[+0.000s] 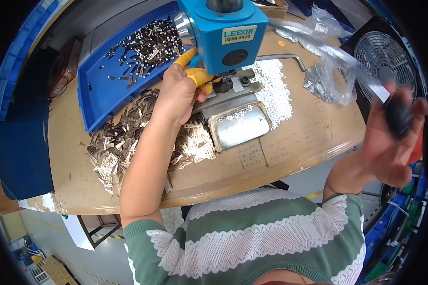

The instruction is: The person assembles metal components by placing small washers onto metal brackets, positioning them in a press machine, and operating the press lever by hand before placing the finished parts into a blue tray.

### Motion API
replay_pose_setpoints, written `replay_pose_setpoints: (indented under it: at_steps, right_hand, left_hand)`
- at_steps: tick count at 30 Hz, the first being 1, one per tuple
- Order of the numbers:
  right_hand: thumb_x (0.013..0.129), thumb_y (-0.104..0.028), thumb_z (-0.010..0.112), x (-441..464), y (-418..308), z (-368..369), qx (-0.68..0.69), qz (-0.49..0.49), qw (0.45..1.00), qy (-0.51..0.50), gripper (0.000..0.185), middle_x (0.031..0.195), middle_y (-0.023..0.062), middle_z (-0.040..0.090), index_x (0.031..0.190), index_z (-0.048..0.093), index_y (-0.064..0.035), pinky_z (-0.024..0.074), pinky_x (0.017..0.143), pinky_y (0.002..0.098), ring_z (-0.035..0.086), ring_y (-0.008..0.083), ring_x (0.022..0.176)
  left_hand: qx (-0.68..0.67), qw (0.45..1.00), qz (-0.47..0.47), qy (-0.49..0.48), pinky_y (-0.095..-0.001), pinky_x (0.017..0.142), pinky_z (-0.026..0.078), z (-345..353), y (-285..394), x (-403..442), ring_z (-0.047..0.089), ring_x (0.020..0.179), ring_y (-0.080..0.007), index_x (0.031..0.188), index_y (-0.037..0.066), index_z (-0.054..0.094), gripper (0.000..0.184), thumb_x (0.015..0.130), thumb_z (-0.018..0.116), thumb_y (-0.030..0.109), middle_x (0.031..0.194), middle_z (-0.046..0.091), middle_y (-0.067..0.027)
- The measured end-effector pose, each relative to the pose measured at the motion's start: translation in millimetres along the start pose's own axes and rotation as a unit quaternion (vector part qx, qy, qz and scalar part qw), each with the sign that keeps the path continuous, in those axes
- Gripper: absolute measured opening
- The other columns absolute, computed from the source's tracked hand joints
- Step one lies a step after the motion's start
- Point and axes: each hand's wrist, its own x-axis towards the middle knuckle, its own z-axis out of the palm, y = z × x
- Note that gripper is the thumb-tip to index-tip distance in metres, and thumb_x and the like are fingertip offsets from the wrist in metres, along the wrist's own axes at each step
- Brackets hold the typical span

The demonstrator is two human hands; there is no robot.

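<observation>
1. Surface (314,142): the press (235,42) stands towards the far edge, its fixture (233,97) facing the near edge.
2. Left hand (179,90): partly closed, its yellow finger covers (198,76) bent in beneath the press beside the fixture. The press hides the fingertips; whether they pinch a strip cannot be told.
3. Right hand (387,149): blurred, beyond the right edge, curved loosely round the black knob (398,118) of the lever (337,54), thumb apart.
4. Strips (197,145): heaped left of the fixture, spreading towards the near edge. More, with white dots among them, lie in the blue tray (92,99) at the far left corner.
5. Rings (277,90): strewn right of the fixture; a few rest in the dish (240,132), nearer the near edge.
6. Good practice, as judged here: seat the work squarely, draw the fingertips clear of the pressing line before loading the lever, and pull evenly with a full grip on the knob.
</observation>
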Motion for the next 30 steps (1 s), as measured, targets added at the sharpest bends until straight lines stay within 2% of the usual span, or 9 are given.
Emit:
replay_pose_setpoints:
  at_steps: [2, 4, 6, 9, 13, 16, 20, 23, 30]
  right_hand:
    - [0.083, -0.034, 0.054, -32, 13, -2, -0.093, 0.0, 0.996, 0.017, 0.037, 0.1, 0.0144, 0.048, 0.105, 0.051, -0.004, 0.0404, 0.08, 0.0392, 0.049, 0.033, 0.096]
    - [0.084, -0.017, 0.05, -71, 39, 25, -0.379, -0.097, 0.913, 0.112, 0.017, 0.09, 0.0151, 0.055, 0.079, 0.058, -0.0022, 0.0489, 0.071, 0.0449, 0.059, 0.0339, 0.078]
    - [0.09, -0.023, 0.051, -93, 63, 25, -0.416, -0.094, 0.9, 0.089, 0.028, 0.09, 0.0158, 0.058, 0.076, 0.058, 0.001, 0.0522, 0.069, 0.0423, 0.061, 0.0334, 0.079]
    - [0.083, -0.025, 0.063, -89, 65, 14, -0.295, -0.067, 0.95, 0.075, 0.022, 0.102, 0.0163, 0.058, 0.086, 0.061, -0.0026, 0.0504, 0.074, 0.0409, 0.061, 0.034, 0.086]
    - [0.07, -0.025, 0.074, -74, 80, 44, -0.368, 0.195, 0.906, -0.072, 0.033, 0.112, 0.0169, 0.055, 0.095, 0.063, -0.0067, 0.0439, 0.084, 0.0383, 0.056, 0.0299, 0.095]
    - [0.062, -0.024, 0.077, -84, 106, 59, -0.444, 0.118, 0.873, -0.165, 0.04, 0.114, 0.0133, 0.056, 0.097, 0.064, -0.0087, 0.0427, 0.08, 0.0364, 0.055, 0.026, 0.095]
    - [0.059, -0.023, 0.077, -97, 112, 55, -0.513, 0.06, 0.838, -0.175, 0.043, 0.115, 0.0094, 0.057, 0.097, 0.064, -0.0085, 0.0411, 0.078, 0.0342, 0.055, 0.0231, 0.095]
    - [0.058, -0.021, 0.077, -102, 114, 52, -0.515, 0.062, 0.84, -0.16, 0.042, 0.114, 0.0087, 0.058, 0.096, 0.064, -0.0082, 0.0408, 0.077, 0.0342, 0.055, 0.0228, 0.094]
    - [0.059, -0.017, 0.076, -99, 109, 55, -0.513, 0.062, 0.842, -0.152, 0.035, 0.109, 0.0067, 0.06, 0.09, 0.065, -0.0082, 0.0412, 0.076, 0.0344, 0.055, 0.0223, 0.094]
  left_hand:
    - [-0.002, 1.0, -0.006, -0.011, -0.0216, 0.039, 0.036, -2, -2, 0, 0.05, 0.048, -0.0126, 0.133, -0.01, 0.023, 0.066, 0.074, 0.051, -0.009, 0.073, 0.059, -0.0138]
    - [0.004, 1.0, -0.014, -0.01, -0.0212, 0.04, 0.037, -4, -6, 0, 0.051, 0.049, -0.0125, 0.133, -0.01, 0.023, 0.066, 0.074, 0.052, -0.009, 0.075, 0.06, -0.0142]
    - [0.016, 1.0, -0.018, 0.001, -0.0209, 0.04, 0.038, -4, -9, -1, 0.052, 0.05, -0.0121, 0.133, -0.01, 0.023, 0.067, 0.074, 0.053, -0.008, 0.076, 0.061, -0.0142]
    - [0.074, 0.997, 0.01, -0.014, -0.0204, 0.042, 0.039, -6, -6, 2, 0.053, 0.053, -0.0112, 0.133, -0.01, 0.024, 0.067, 0.074, 0.055, -0.008, 0.077, 0.061, -0.0125]
    - [0.216, 0.967, 0.124, 0.058, -0.0221, 0.051, 0.048, -21, 9, 5, 0.058, 0.061, -0.0141, 0.133, -0.005, 0.028, 0.061, 0.08, 0.057, -0.005, 0.087, 0.062, -0.0135]
    - [0.338, 0.881, 0.275, 0.184, -0.0272, 0.068, 0.051, -43, 13, 1, 0.06, 0.088, -0.0197, 0.137, 0.0, 0.025, 0.064, 0.083, 0.06, 0.005, 0.102, 0.058, -0.018]
    - [0.612, 0.745, 0.252, 0.078, -0.0379, 0.081, 0.047, -71, -5, -35, 0.057, 0.101, -0.0311, 0.125, -0.003, 0.044, 0.057, 0.075, 0.069, 0.011, 0.112, 0.056, -0.0228]
    - [0.739, 0.667, 0.088, 0.03, -0.0398, 0.082, 0.045, -56, -1, -55, 0.056, 0.096, -0.0363, 0.117, 0.001, 0.055, 0.049, 0.071, 0.07, 0.012, 0.1, 0.06, -0.0238]
    - [0.752, 0.646, 0.111, 0.065, -0.0404, 0.07, 0.047, -46, -3, -57, 0.061, 0.078, -0.0346, 0.105, 0.005, 0.063, 0.033, 0.072, 0.067, 0.007, 0.085, 0.064, -0.0199]
